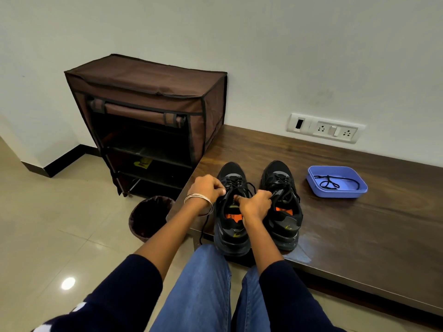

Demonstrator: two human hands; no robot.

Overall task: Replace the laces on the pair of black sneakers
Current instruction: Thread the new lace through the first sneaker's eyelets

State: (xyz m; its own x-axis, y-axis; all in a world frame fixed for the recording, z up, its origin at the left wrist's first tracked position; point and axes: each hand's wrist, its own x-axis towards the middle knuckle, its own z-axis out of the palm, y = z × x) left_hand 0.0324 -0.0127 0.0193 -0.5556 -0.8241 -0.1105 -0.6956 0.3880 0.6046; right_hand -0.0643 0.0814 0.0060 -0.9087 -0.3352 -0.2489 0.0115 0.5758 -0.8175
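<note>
Two black sneakers stand side by side near the front edge of the dark wooden table (359, 212), toes pointing at the wall. The left sneaker (231, 226) sits at the table's corner, the right sneaker (284, 212) just beside it; both show orange insoles.

Both hands work at the left sneaker's throat. The left hand (207, 189), with thin bangles (199, 200) on its wrist, has its fingers curled and pinches a black lace (239, 185) on the shoe's outer side. The right hand (255, 203) is likewise curled tight, gripping the lace on the inner side, its knuckles between the two shoes. One loose end of the lace (203, 226) hangs down over the table's edge beneath the left wrist.

Farther right on the table, apart from the shoes, lies a shallow blue tray (335, 191) with another black lace (332, 183) coiled loosely inside it.

On the tiled floor to the left stands a brown fabric shoe rack (148, 97) with its front flap rolled up, and in front of it a dark wastebasket (149, 216). A white socket panel (326, 128) is set in the wall above the table.
</note>
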